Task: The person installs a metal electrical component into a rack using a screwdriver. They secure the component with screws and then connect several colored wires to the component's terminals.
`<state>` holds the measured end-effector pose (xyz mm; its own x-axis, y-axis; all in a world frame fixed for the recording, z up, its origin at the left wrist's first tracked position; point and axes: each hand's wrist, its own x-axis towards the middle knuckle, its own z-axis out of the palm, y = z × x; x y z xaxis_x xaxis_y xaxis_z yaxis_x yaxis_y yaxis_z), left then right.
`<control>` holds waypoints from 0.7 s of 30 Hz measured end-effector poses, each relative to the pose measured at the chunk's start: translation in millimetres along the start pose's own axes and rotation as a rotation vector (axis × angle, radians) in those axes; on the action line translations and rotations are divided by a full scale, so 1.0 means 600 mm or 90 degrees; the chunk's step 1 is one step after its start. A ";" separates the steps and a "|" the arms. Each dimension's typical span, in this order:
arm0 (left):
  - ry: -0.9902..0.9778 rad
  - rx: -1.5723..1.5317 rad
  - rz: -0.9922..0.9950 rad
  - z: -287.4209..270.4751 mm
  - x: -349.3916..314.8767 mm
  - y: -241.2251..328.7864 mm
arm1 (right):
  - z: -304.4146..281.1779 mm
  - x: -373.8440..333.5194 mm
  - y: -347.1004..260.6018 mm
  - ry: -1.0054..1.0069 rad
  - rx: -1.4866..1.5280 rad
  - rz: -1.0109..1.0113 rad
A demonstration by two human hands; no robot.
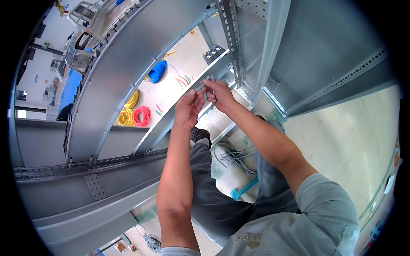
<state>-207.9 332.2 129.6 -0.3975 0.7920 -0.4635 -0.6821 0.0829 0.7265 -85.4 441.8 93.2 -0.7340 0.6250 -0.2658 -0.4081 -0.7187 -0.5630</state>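
My two hands meet at the middle of the view, in front of a long grey metal rail (160, 117) inside the cabinet frame. Fingers curled, my left hand (188, 109) pinches one end of a small grey piece (199, 88). The fingers of my right hand (221, 94) are closed on its other end. A narrow grey strip also shows upright by the right fingertips. Fingers cover much of the piece, so its exact kind cannot be made out.
Perforated uprights (232, 42) and grey panels (329, 47) surround my hands. Beyond the rail lie blue (158, 71), yellow (126, 117) and red (142, 116) wire coils. Grey cables (237, 158) and a turquoise-handled tool (245, 188) lie on the floor between my legs.
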 end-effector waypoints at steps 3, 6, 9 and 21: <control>0.030 -0.040 0.017 0.000 -0.006 -0.002 | 0.009 0.006 0.015 0.008 0.004 -0.012; 0.030 -0.086 0.032 0.001 0.000 -0.006 | 0.008 0.015 0.025 0.036 0.011 -0.028; 0.003 -0.129 0.030 0.001 0.013 -0.018 | 0.012 0.026 0.022 0.084 0.010 -0.062; -0.028 -0.216 0.012 0.167 0.146 -0.088 | -0.053 0.097 -0.102 0.281 0.053 -0.314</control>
<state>-145.5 457.8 101.5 -0.3899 0.8174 -0.4241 -0.8435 -0.1322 0.5206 -85.8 531.9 87.2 -0.1663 0.9400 -0.2979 -0.6922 -0.3265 -0.6437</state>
